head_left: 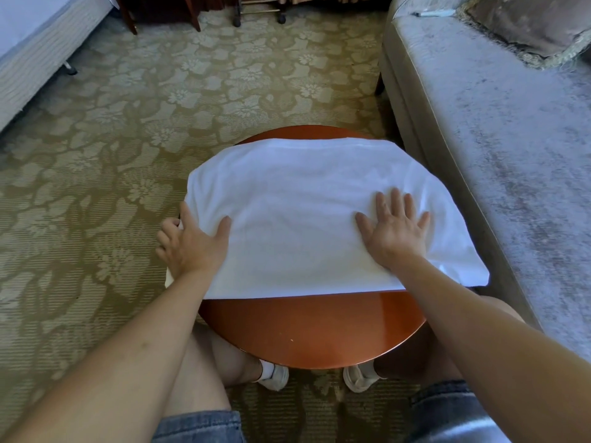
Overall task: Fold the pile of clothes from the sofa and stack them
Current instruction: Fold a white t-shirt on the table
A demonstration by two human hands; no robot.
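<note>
While right hand (395, 231) presses flat, fingers spread, on white garment (303, 187), left hand (192, 243) grips its edge.

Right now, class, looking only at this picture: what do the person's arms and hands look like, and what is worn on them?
The left arm and right arm are bare to the picture's edge; no sleeves show. The left hand and right hand carry no gloves, rings, watch or bracelet that I can see. Lower down, blue denim shorts and light shoes show.
</note>
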